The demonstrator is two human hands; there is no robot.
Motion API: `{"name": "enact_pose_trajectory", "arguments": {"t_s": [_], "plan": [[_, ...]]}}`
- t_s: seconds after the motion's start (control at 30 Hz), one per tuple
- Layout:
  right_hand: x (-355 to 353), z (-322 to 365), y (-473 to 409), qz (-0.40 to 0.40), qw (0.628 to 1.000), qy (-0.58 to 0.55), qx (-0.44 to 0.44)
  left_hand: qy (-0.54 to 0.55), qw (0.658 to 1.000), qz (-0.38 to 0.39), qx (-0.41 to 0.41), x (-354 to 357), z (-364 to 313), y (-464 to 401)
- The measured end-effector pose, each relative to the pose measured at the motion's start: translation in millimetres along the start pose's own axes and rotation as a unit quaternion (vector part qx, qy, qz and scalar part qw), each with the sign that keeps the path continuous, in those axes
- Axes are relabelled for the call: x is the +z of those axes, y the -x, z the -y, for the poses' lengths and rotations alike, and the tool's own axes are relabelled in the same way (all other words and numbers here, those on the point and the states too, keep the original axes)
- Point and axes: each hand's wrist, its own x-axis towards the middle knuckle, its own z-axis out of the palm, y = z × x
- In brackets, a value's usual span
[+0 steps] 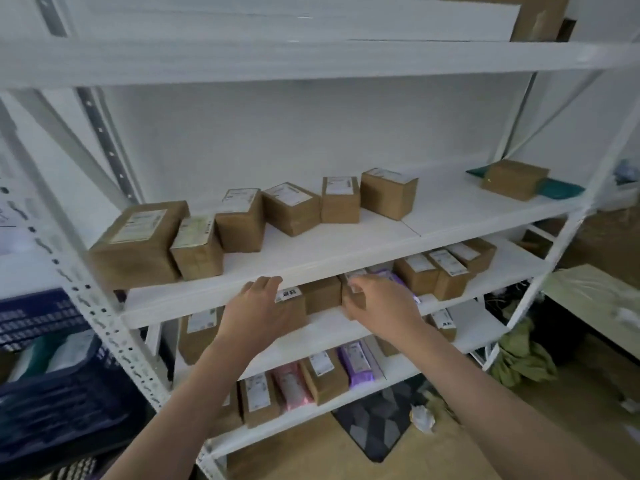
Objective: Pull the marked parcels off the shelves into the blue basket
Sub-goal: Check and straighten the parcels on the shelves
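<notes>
A white rack holds brown cardboard parcels with white labels on several shelves (346,251). My left hand (259,306) reaches under the upper shelf's front edge and rests with nearly straight fingers on a brown parcel (294,303) on the shelf below. My right hand (377,303) grips a neighbouring small brown parcel (349,295), fingers over its top and thumb at its lower front. Both hands hide most of these two parcels. The blue basket (62,403) stands at the lower left, beside the rack, with white and green bags in it.
A row of labelled boxes (291,207) fills the upper shelf, and one box on a teal bag (516,178) lies at its right end. Lower shelves carry more boxes plus purple (356,362) and pink (292,386) mailers. A dark mat (377,420) and crumpled cloth (519,362) lie on the floor.
</notes>
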Motion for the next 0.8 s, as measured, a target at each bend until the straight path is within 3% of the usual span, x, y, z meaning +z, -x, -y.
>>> {"name": "enact_pose_trajectory", "arguments": {"t_s": [0.47, 0.8], "plan": [[-50.9, -275.6, -98.4, -0.012, 0.996, 0.026, 0.084, 0.031, 0.995, -0.005, 0.094, 121.4, -211.5, -214.7], [-108.6, -504.9, -153.0, -0.019, 0.989, 0.034, 0.143, -0.006, 0.99, 0.006, 0.141, 200.1, -369.3, -343.4]]}}
